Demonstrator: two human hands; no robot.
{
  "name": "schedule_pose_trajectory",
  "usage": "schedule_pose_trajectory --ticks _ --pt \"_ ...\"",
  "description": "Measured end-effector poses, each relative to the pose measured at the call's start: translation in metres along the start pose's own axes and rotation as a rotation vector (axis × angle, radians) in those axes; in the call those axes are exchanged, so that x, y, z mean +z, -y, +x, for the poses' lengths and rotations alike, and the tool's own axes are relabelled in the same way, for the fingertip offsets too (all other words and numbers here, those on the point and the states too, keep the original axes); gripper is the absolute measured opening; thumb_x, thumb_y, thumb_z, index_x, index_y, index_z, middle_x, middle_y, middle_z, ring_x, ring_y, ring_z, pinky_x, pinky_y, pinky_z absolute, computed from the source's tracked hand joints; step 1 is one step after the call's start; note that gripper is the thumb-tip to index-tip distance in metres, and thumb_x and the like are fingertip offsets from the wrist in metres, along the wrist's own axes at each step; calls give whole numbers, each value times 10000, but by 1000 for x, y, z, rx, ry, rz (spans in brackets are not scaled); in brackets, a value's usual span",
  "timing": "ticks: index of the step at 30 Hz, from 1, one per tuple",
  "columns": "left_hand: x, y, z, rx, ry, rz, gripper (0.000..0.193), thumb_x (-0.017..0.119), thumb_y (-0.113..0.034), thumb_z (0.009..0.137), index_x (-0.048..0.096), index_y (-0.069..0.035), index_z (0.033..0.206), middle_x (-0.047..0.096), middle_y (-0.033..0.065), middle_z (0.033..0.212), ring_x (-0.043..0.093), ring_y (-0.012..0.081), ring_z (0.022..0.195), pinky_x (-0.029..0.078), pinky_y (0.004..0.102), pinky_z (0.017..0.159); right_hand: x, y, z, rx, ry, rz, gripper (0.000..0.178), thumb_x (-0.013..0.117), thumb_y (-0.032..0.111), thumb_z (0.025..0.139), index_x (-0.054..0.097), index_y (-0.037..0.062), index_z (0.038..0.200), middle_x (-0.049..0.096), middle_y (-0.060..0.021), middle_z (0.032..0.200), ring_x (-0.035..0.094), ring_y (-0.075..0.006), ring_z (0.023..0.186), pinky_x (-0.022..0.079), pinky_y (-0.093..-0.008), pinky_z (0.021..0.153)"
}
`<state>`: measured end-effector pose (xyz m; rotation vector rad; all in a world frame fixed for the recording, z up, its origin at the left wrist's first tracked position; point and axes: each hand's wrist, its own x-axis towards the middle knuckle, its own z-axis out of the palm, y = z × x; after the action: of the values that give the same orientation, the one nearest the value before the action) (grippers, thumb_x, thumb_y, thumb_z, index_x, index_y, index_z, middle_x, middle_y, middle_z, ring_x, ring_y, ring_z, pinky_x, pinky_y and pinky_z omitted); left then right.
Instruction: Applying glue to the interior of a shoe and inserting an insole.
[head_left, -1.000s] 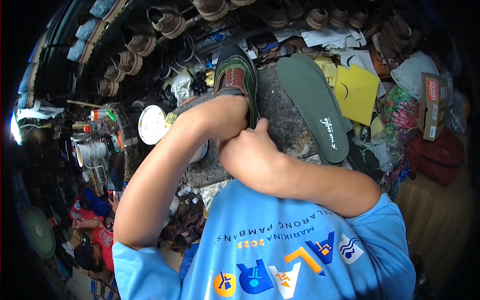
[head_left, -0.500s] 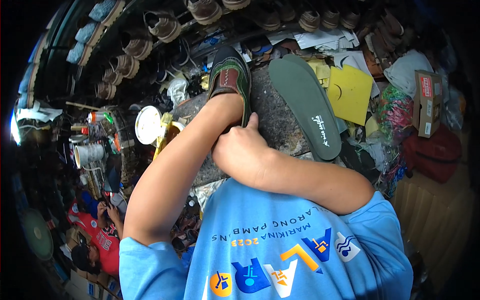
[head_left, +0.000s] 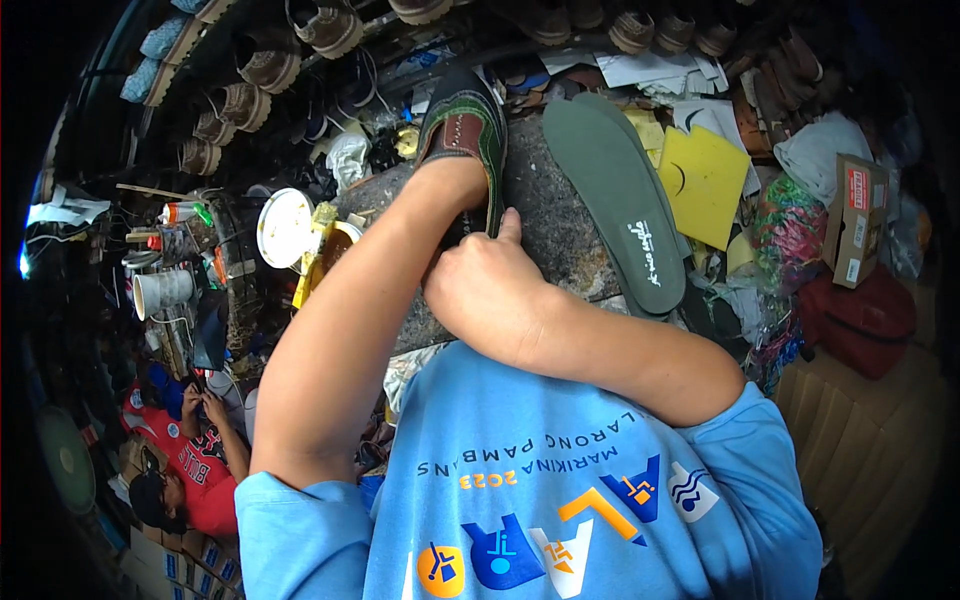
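Note:
A shoe [head_left: 455,130] with a black toe, green side panels and a brown-red tongue lies on the dark work surface, toe pointing away from me. My left hand [head_left: 462,178] is pushed into its opening up to about the wrist, so its fingers are hidden. Around the heel end, my right hand [head_left: 482,280] is closed, its thumb stretched along the shoe's right side. To the right of the shoe rests a pair of dark green insoles [head_left: 610,190], one partly over the other.
An open pot [head_left: 340,245] with a yellow-smeared rim and a white lid [head_left: 285,228] stand left of my forearm. Yellow sheets [head_left: 705,185] and a cardboard box [head_left: 855,220] lie at right. Shoes line shelves at the back. Another person in red [head_left: 190,470] sits at lower left.
The view has shifted slightly, moving the surroundings a little. Both hands keep their places at the shoe.

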<state>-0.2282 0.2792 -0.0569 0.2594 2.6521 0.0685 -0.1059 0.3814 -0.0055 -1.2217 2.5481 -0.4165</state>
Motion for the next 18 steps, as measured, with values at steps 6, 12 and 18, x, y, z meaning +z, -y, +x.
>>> schedule_pose_trajectory --ticks 6,12,18 --pt "19 -4 -26 22 -135 16 571 695 -263 918 599 -18 1426 589 310 1424 577 422 1335 478 464 1104 3 3 0 -8 150 51 163 680 138 847 823 89 910 787 -132 867 777 -318 859 375 -884 973" --pt "9 -3 -18 16 -76 95 543 663 -272 956 603 -40 1443 552 278 1489 530 420 1392 431 472 1164 8 3 -2 13 2 47 165 681 138 849 812 68 921 785 -143 857 782 -328 846 402 -860 969" --pt "28 5 -12 14 -244 51 641 673 -362 963 540 -50 1507 524 259 1531 477 388 1465 372 416 1231 1 2 1 -32 119 57 176 684 131 852 794 42 958 785 -158 891 783 -337 857 417 -846 971"
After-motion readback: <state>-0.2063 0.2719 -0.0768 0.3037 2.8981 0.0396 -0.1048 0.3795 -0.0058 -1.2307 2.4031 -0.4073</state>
